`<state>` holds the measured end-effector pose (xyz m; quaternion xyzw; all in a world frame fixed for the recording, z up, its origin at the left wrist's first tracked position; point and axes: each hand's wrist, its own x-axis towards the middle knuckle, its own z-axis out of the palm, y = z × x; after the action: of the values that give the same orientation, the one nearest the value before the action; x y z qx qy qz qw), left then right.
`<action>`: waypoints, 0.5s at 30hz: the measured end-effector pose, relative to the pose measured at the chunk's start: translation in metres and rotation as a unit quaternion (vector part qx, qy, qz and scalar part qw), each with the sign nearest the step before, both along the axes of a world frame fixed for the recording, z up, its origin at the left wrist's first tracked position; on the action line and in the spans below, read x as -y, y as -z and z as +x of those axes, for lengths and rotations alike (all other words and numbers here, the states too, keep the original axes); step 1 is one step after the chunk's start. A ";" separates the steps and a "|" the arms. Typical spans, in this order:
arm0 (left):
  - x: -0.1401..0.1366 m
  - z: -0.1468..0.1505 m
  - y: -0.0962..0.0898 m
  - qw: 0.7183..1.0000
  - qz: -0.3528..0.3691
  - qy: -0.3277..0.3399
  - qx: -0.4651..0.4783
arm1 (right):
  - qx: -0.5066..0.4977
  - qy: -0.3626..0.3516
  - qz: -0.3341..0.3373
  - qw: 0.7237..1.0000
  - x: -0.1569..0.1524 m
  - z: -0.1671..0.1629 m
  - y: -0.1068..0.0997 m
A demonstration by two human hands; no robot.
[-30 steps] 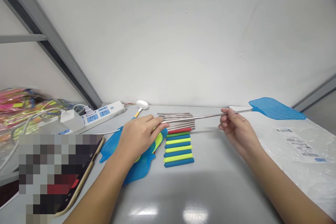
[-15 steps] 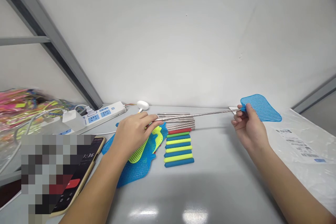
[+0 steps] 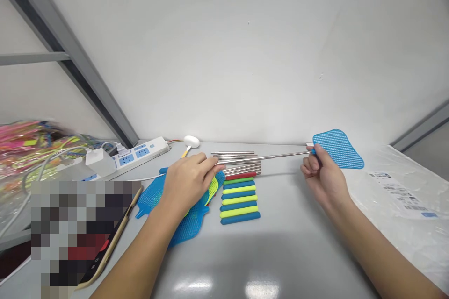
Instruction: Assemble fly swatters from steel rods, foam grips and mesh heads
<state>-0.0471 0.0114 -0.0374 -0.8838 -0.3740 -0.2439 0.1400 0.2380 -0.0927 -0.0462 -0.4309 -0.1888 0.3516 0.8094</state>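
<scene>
Two hands (image 3: 189,178), rod (image 3: 280,155), swatter head (image 3: 341,150) shifted left

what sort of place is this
Probably an indoor workstation, perhaps a desk at home: a smooth grey tabletop holds a neat row of tapered blue, yellow, green and red sleeves, with thin, straight silver metal rods just beyond them.

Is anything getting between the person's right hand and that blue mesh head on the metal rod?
Nothing visible: the right hand already grips the blue mesh head at its neck, by the metal rod. The left hand holds the rod farther along; the coloured handles lie nearer the person, off that line.
</scene>
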 end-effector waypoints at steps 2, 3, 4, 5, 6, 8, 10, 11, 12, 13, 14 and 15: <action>0.007 0.007 0.001 1.000 -0.005 0.010 -0.008 | 0.005 -0.026 -0.006 1.000 0.001 -0.017 0.002; 0.010 0.011 0.002 1.000 -0.009 0.015 -0.012 | 0.007 -0.036 -0.008 0.999 0.001 -0.026 0.004; 0.014 0.014 0.002 1.000 -0.015 0.019 -0.016 | 0.012 -0.045 -0.010 0.999 0.002 -0.033 0.005; 0.017 0.017 0.003 0.999 -0.021 0.023 -0.018 | 0.016 -0.048 -0.011 0.999 0.003 -0.039 0.006; 0.020 0.019 0.003 0.999 -0.024 0.026 -0.020 | 0.022 -0.048 -0.011 0.999 0.004 -0.044 0.007; 0.024 0.022 0.003 0.999 -0.023 0.026 -0.021 | 0.031 -0.041 -0.013 0.999 0.005 -0.048 0.009; 0.026 0.023 0.002 0.999 -0.015 0.022 -0.020 | 0.037 -0.036 -0.017 0.999 0.006 -0.048 0.010; 0.027 0.023 0.001 1.000 -0.011 0.020 -0.020 | 0.036 -0.035 -0.019 0.999 0.006 -0.048 0.010; 0.027 0.023 0.001 1.000 -0.008 0.020 -0.020 | 0.034 -0.035 -0.019 0.999 0.007 -0.047 0.010; 0.028 0.024 0.001 1.000 -0.006 0.020 -0.020 | 0.032 -0.034 -0.016 0.999 0.007 -0.047 0.010; 0.029 0.025 0.001 1.000 -0.003 0.021 -0.019 | 0.032 -0.032 -0.012 0.999 0.007 -0.047 0.009; 0.029 0.025 0.002 1.000 -0.001 0.022 -0.019 | 0.033 -0.029 -0.009 0.999 0.007 -0.048 0.009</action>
<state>-0.0219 -0.0180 -0.0389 -0.8965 -0.3515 -0.2299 0.1408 0.1902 -0.1000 -0.0551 -0.4437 -0.2253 0.3623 0.7881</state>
